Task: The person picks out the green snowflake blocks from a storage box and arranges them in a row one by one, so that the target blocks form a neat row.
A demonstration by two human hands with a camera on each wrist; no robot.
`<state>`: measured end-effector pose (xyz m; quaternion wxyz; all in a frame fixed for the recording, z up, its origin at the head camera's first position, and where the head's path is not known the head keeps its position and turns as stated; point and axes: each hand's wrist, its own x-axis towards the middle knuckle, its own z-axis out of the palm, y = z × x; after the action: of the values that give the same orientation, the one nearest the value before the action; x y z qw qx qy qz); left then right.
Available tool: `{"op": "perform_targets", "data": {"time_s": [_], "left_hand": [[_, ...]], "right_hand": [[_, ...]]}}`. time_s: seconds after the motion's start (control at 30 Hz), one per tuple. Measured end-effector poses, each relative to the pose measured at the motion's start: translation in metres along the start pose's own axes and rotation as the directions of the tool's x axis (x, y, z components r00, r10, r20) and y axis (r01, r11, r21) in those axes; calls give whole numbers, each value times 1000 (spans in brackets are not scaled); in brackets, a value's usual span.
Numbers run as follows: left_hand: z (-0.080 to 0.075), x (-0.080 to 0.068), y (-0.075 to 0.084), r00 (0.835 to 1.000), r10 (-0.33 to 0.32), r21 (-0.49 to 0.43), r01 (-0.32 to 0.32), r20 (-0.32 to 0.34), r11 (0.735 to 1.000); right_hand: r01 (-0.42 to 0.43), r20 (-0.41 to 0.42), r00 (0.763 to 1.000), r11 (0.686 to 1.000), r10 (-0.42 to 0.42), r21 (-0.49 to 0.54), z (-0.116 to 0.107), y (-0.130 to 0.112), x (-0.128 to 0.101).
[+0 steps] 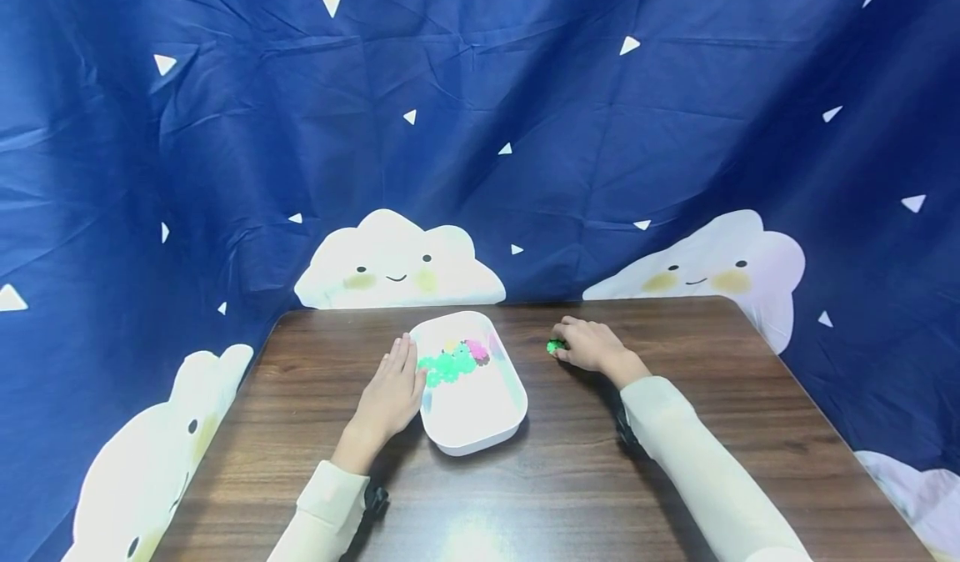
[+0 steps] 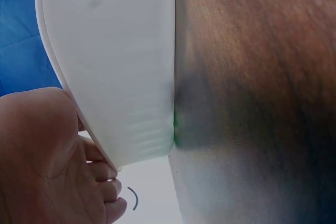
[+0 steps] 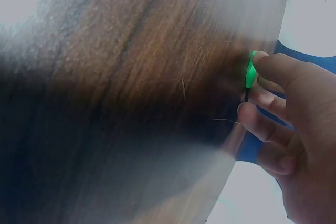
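A white plastic tub (image 1: 472, 424) stands on the wooden table, holding several bright green notched discs (image 1: 447, 368) and a pink one (image 1: 476, 350). My left hand (image 1: 388, 393) lies along its left side with fingers straight, touching the rim. From the left wrist view, the tub's outer wall (image 2: 110, 66) fills the middle, with my left palm (image 2: 37, 145) against its edge. To the right of the tub, my right hand (image 1: 592, 346) pinches a green notched disc (image 3: 251, 71) between thumb and fingers, low over the tabletop.
The brown wood-grain table (image 1: 645, 504) ends at a back edge, behind which hangs a blue curtain (image 1: 525, 70) printed with clouds and white triangles. Both forearms reach in from the front, each with a dark band at the wrist.
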<state>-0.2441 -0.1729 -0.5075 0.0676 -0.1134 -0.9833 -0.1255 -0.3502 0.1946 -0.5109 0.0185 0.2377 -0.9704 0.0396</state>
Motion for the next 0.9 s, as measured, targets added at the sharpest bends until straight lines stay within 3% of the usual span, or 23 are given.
{"op": "perform_targets", "data": {"time_s": [0.23, 0.5, 0.9], "left_hand": [[2, 0, -1, 1000, -2, -7, 2, 6, 1000], [2, 1, -1, 1000, 5, -3, -5, -9, 1000], [1, 1, -2, 1000, 16, -3, -16, -4, 1000]], "right_hand": [[39, -49, 998, 999, -39, 13, -14, -13, 4], [174, -154, 973, 985, -172, 0, -50, -57, 19], [322, -105, 941, 946, -323, -23, -74, -131, 46]]}}
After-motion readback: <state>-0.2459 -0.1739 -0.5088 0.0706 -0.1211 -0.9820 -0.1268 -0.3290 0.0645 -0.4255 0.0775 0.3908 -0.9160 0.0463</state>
